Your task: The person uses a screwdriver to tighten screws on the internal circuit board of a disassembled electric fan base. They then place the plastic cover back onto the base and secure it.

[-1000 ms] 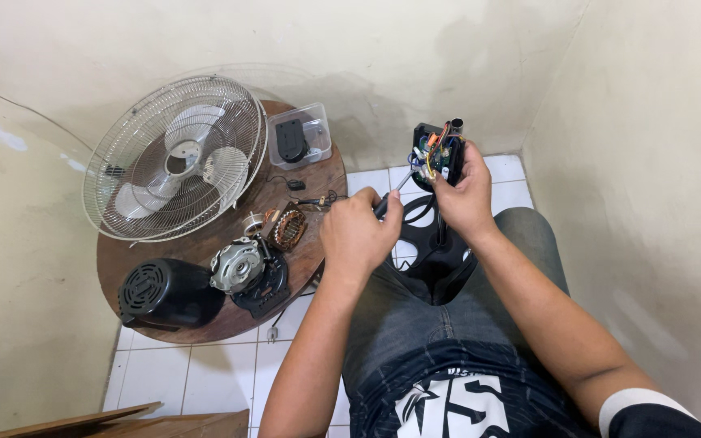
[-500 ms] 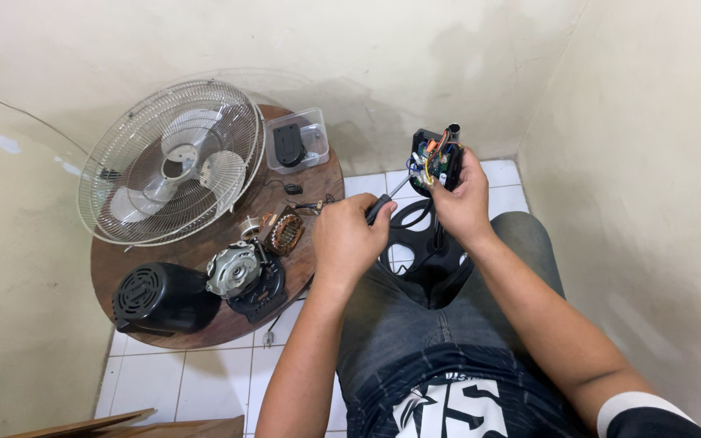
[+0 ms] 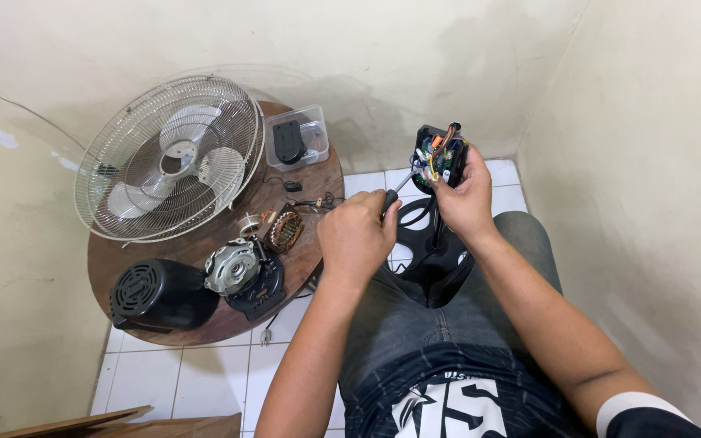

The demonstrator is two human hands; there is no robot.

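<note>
Gripping a screwdriver (image 3: 389, 195) in a clenched fist, the left hand (image 3: 356, 235) is aiming its tip toward one o'clock, at the black switch housing (image 3: 438, 156) the right hand (image 3: 466, 195) is clasping above the lap. Loose coloured wires are spilling from it, so it looks light but fragile; the plastic shell seems the safest hold. At nine o'clock the round worktop (image 3: 318, 174) is carrying a fan guard (image 3: 170, 158) and motor parts (image 3: 233, 268).
</note>
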